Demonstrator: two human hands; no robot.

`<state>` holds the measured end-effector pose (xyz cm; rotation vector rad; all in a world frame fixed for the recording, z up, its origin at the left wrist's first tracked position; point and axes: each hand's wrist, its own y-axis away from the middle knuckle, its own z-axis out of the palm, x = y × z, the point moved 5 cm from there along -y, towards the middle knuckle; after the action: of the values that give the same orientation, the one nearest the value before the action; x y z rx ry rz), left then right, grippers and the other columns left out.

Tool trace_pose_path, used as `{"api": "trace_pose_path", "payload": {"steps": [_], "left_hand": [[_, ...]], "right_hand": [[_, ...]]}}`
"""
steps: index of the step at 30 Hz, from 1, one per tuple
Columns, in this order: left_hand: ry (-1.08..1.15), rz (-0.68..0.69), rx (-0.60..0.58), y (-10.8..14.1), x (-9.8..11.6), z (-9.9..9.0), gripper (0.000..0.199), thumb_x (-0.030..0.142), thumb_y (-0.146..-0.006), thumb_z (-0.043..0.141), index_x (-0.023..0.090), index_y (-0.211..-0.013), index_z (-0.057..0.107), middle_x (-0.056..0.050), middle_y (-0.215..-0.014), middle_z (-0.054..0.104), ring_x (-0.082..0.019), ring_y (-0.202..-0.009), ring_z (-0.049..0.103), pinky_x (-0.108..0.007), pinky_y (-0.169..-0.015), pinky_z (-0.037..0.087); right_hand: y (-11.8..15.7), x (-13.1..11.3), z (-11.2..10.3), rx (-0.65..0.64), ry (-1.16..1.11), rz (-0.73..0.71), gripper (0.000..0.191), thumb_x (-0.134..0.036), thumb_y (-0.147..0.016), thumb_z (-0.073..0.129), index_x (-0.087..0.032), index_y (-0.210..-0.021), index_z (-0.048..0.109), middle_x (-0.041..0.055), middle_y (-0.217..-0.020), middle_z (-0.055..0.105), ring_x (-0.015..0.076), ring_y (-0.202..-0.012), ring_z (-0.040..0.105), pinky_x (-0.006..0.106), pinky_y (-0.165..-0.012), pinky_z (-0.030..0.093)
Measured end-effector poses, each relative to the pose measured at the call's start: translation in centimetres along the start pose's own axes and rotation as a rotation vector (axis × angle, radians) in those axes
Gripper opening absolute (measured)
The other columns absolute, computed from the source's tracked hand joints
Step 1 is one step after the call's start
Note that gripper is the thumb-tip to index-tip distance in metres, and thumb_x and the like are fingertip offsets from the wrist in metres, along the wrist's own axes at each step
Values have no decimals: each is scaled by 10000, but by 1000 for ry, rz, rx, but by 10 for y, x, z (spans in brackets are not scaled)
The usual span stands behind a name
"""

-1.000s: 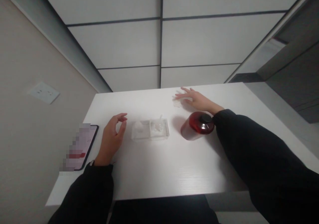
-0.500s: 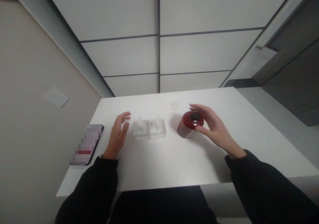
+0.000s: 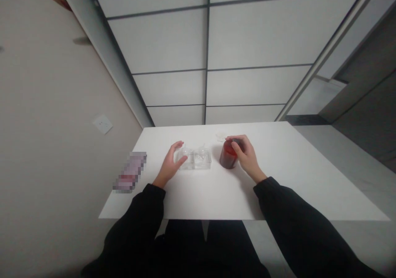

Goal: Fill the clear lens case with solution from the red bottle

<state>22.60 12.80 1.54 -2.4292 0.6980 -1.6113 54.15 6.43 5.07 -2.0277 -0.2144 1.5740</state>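
In the head view, we see one transparent, rectangular, two-compartment box (image 3: 201, 166) on the white table (image 3: 204, 199). At the box's left end, our left hand (image 3: 170, 165) has thumb and fingers wide apart; whether it touches, we cannot tell. Right of the box, our right hand (image 3: 248, 156), fingers bent, holds a dark-red cylindrical bottle (image 3: 227, 158) by its top.

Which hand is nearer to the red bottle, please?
Right. The right hand is at the top of the red bottle; the left hand is farther off to its left, by the clear box.
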Motion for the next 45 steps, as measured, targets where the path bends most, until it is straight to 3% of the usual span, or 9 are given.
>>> {"api": "trace_pose_path", "payload": {"steps": [6,11,14,19,22,25,30,41,45], "left_hand": [[-18,-37,-112,0,-2,8,601,565,-863,802,199,-1317,655,-153,-1389,697,-344,-1360,632,-531,-1229,431],[2,-52,-143,2,3,6,689,540,-784,890,198,-1331,648,-155,-1399,686,-356,-1354,628,-543,-1214,435],[14,-71,-155,3,2,7,712,515,-744,927,202,-1321,650,-148,-1387,694,-365,-1349,628,-565,-1221,427],[39,-147,-173,10,-2,7,839,458,-707,957,174,-1399,577,-197,-1489,628,-407,-1419,584,-602,-1205,451],[94,-142,-200,13,2,8,822,414,-704,966,192,-1389,568,-168,-1455,653,-384,-1389,613,-573,-1173,497],[105,-98,-192,13,8,7,769,380,-690,974,213,-1339,597,-141,-1427,669,-377,-1374,617,-581,-1202,476],[65,-136,-186,14,7,7,746,383,-723,946,225,-1351,576,-154,-1401,675,-400,-1329,647,-617,-1160,514],[45,-48,-163,14,4,7,807,369,-738,931,242,-1437,549,-143,-1533,614,-394,-1442,589,-630,-1243,470],[-21,-41,-225,17,6,9,543,330,-833,858,224,-1321,644,-128,-1450,672,-385,-1368,649,-596,-1160,559]], "right_hand": [[0,-20,-12,-82,115,-21,489,-641,-1023,592,-266,-1328,665,111,-1413,705,288,-1349,624,518,-1193,452],[-9,-87,0,-40,454,-322,339,-466,-1023,650,-253,-1287,674,127,-1361,724,322,-1325,634,578,-1221,418],[-19,-119,52,-348,601,-450,255,-356,-1074,574,-225,-1254,699,114,-1248,766,284,-1200,689,548,-1233,415],[-28,-127,140,-898,930,-488,592,-473,-997,744,-116,-1456,634,193,-1363,720,366,-1287,661,569,-1179,446],[-31,-119,162,-1052,1070,-376,436,-477,-1068,628,-96,-1249,739,196,-1133,784,351,-1088,747,486,-967,538],[-28,-121,170,-1149,1052,-391,248,-216,-1062,593,-163,-1248,748,147,-1182,795,296,-1093,755,404,-906,516],[-26,-127,169,-1157,1006,-380,392,-310,-1019,683,-151,-1375,640,130,-1233,772,295,-1070,749,380,-827,497],[-22,-122,177,-1143,1049,-411,233,-170,-1067,568,-103,-1252,693,155,-1210,762,267,-995,750,377,-734,488],[-16,-126,180,-1194,858,-561,225,-68,-1005,638,-167,-1195,706,100,-1233,742,232,-1142,697,342,-786,497]]}}
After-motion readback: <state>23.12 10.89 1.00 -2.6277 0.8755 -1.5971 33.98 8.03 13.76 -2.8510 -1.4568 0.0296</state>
